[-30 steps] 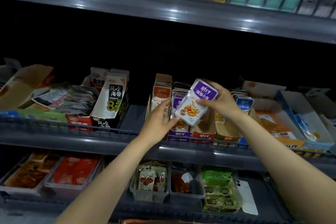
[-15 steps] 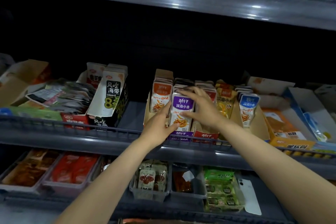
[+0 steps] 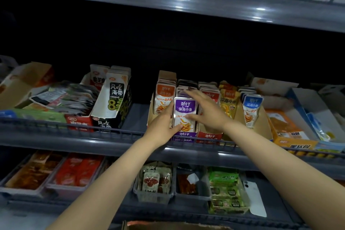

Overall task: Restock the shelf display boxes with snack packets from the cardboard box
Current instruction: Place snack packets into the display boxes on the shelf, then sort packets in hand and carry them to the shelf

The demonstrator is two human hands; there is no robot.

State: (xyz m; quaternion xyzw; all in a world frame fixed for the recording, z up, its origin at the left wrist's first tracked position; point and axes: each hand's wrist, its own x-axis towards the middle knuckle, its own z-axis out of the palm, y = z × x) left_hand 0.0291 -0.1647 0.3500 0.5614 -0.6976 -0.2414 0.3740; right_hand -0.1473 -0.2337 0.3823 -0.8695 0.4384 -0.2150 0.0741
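Left grip [image 3: 162, 127]: clamped on the left edge of the purple packet [image 3: 184, 110], thumb on its front, low down.
Right grip [image 3: 205, 112]: fingers apart and straight, lying on the tops of the packets behind; the thumb touches the purple packet's front.
Purple packet: upright at the front of its row in the purple display box [image 3: 183, 135], between both grips.
Around: orange packets [image 3: 164, 99] just left, red display box [image 3: 209, 136] just right, blue packet [image 3: 252, 106] farther right.
In the way: a wire rail [image 3: 121, 130] runs along the shelf front.
Hard to see: the cardboard box [image 3: 177, 225] is cut off at the bottom edge.
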